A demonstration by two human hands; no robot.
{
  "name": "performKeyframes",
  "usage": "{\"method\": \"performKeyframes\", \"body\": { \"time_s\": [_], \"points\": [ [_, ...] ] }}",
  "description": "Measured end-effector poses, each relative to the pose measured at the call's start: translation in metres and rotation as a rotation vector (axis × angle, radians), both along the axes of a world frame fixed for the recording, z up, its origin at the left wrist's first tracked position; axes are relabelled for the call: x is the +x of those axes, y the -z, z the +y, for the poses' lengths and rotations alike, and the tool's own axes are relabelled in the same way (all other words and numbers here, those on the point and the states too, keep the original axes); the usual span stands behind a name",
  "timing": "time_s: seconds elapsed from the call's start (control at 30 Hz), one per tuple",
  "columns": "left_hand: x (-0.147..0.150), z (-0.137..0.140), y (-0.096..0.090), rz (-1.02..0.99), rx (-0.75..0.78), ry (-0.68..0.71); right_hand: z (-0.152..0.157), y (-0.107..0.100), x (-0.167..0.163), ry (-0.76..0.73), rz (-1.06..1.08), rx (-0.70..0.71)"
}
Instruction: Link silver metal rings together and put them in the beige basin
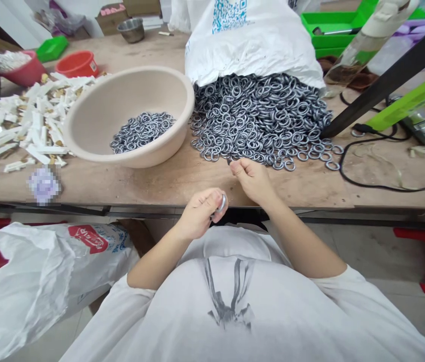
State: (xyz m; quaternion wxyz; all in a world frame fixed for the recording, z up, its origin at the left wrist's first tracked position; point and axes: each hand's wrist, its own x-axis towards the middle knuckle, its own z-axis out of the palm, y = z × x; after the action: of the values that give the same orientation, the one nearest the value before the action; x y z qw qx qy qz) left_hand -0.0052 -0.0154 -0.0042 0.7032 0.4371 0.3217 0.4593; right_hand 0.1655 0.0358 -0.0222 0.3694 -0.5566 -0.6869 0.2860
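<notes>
My left hand (201, 213), closed in front of the table edge, grips a grey ring (222, 202) between thumb and fingers. Just right of it and a little farther away, my right hand (252, 178) is closed in a pinch. A small dark tip shows at its fingers, too little to name. Beyond the right hand a large heap of grey rings (257, 120) spills onto the table out of a white sack (250, 50). To the left stands a beige basin (125, 85) with a smaller pile of the same rings (142, 131) inside.
White strip-like pieces (38, 118) lie heaped at the left, near a red bowl (77, 64). At the right are a slanted dark post (389, 75), a bright green bar (412, 100) and a black cable (381, 188). A white bag (46, 271) stands below the table edge.
</notes>
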Motion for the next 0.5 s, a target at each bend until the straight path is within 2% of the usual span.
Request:
{"method": "performKeyframes", "body": {
  "time_s": [0.13, 0.23, 0.4, 0.5],
  "points": [
    [-0.004, 0.004, -0.002, -0.030, -0.089, -0.111, 0.013, 0.003, 0.009, 0.179, -0.482, -0.055],
    [-0.008, 0.012, 0.000, -0.023, -0.174, -0.165, 0.015, 0.002, 0.007, 0.196, -0.682, -0.100],
    [-0.014, 0.023, 0.005, -0.046, -0.320, -0.262, 0.018, 0.005, 0.003, 0.172, -0.744, -0.111],
    [-0.015, 0.027, 0.005, -0.071, -0.377, -0.302, 0.016, 0.006, 0.004, 0.155, -0.608, -0.093]
  ]
}}
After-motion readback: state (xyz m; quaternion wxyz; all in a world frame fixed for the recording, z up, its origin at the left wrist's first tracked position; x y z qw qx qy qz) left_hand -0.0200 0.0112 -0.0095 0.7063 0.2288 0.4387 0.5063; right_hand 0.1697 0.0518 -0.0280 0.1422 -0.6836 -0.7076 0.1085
